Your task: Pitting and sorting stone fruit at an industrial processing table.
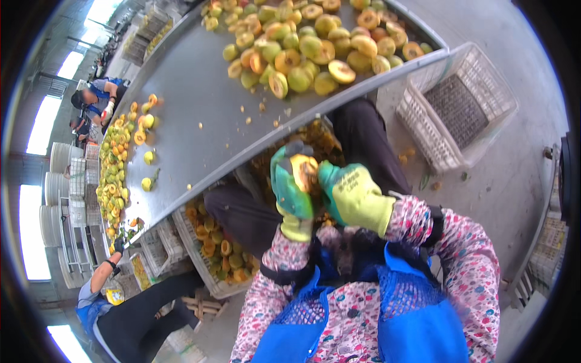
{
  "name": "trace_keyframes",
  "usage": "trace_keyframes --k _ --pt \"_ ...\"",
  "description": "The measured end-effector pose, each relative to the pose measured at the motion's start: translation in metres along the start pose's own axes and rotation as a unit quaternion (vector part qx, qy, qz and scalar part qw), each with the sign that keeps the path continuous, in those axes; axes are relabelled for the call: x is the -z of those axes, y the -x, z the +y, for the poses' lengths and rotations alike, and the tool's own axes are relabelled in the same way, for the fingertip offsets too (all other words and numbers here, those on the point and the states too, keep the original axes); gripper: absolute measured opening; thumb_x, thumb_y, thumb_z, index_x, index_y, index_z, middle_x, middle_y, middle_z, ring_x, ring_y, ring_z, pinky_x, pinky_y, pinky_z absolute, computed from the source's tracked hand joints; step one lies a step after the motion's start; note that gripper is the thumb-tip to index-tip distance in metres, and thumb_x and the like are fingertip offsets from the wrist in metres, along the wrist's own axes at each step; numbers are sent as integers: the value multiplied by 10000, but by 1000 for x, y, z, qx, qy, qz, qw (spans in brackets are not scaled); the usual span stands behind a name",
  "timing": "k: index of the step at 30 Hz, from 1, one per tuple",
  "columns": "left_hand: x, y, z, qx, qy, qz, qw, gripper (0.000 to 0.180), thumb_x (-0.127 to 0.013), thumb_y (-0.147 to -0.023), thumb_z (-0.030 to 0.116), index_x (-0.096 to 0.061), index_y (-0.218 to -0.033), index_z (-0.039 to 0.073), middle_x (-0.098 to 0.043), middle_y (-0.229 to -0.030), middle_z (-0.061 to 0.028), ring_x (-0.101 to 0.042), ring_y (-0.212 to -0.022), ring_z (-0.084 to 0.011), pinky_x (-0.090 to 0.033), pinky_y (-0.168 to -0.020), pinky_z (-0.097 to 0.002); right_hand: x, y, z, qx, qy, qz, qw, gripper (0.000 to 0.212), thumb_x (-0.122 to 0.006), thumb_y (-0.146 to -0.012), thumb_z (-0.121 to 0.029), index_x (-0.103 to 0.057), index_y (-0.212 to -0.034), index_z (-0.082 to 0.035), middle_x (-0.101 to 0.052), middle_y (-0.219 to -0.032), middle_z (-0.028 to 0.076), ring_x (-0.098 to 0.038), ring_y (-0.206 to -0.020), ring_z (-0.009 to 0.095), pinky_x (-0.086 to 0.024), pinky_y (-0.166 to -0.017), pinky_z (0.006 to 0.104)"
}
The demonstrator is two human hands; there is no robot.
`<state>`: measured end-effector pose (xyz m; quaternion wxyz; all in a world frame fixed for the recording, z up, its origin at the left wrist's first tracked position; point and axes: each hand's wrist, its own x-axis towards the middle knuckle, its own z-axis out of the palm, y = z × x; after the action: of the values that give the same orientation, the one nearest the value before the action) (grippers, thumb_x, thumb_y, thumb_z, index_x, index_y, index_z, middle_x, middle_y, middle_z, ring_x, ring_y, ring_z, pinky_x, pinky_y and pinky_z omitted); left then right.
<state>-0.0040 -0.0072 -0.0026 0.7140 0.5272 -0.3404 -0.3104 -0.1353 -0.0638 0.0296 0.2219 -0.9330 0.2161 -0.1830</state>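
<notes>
A blue apron (387, 314) over floral sleeves lay closest. Beyond stretched the long metal table (193, 103) heaped with halved fruit (308, 42). Below its edge, the gloved left hand (290, 190) gripped a halved fruit piece (304, 170); the right hand (354, 196), clenched, pressed against it.

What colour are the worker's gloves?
Green and yellow gloves, clearest in the head view.

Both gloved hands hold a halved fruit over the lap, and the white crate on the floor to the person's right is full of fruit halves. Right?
Not quite. In the head view the white crate on the right is empty. The left hand and right hand do hold the halved fruit.
</notes>
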Motion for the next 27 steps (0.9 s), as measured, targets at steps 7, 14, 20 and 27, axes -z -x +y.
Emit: trace_keyframes --k 7,14,20,27 --pt "-10 -7 3 -66 -272 -62 958 350 -540 -948 264 -521 -1143 -26 -581 -991 -100 -582 -851 -161 -497 -760 -278 11 -3 11 -79 -64 -108 989 373 -682 -655 -109 -497 -961 -3 -587 -636 150 -618 -603 335 -461 -516 425" --pt "-16 -12 -5 -53 -15 20 998 263 -485 -956 180 -558 -1119 -14 -608 -945 -82 -570 -791 -142 -480 -722 -264 11 -4 1 -150 -189 -95 966 374 -673 -697 -153 -518 -1010 -20 -617 -712 222 -631 -678 399 -480 -563 472" --pt "21 -49 -26 192 -28 -182 964 240 -530 -887 173 -602 -1009 -20 -615 -801 -42 -566 -679 -112 -484 -639 -256 14 -9 15 -120 -129 -80 981 308 -656 -740 -200 -536 -927 12 -621 -698 221 -635 -618 357 -489 -532 429" --pt "-12 -23 9 75 1 -117 990 429 -429 -953 338 -611 -1064 -34 -664 -866 -126 -637 -798 -204 -523 -713 -306 32 -7 11 -244 -261 -190 914 296 -592 -731 -175 -552 -915 53 -616 -673 183 -632 -571 327 -495 -521 400"
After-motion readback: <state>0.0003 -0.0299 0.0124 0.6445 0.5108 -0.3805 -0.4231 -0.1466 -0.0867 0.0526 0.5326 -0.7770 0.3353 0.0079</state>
